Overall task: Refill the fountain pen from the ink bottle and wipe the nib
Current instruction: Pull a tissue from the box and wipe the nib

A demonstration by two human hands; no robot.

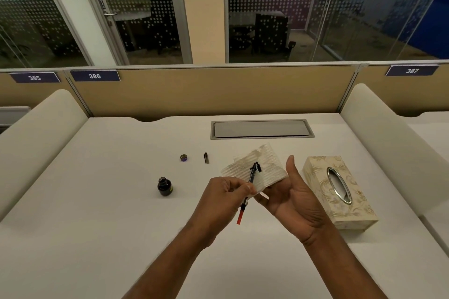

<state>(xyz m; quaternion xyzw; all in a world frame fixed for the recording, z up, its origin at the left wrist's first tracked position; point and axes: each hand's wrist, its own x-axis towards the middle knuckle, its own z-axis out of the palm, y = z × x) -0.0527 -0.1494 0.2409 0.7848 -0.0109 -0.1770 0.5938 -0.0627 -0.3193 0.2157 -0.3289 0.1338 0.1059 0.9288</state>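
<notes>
My left hand (224, 195) pinches the fountain pen section (244, 207), whose red converter end points down toward me. Its dark nib lies on a white tissue (264, 167) that carries black ink smears. My right hand (290, 195) holds the tissue from below, palm up and thumb raised. The open ink bottle (164, 186) stands on the desk to the left of my hands. Its small round cap (184, 158) lies farther back, and a short dark pen part (206, 158) lies beside the cap.
A cream patterned tissue box (340, 192) with an oval metal opening sits just right of my right hand. A grey cable hatch (261, 128) is set into the white desk (97, 226) at the back. Padded dividers flank both sides.
</notes>
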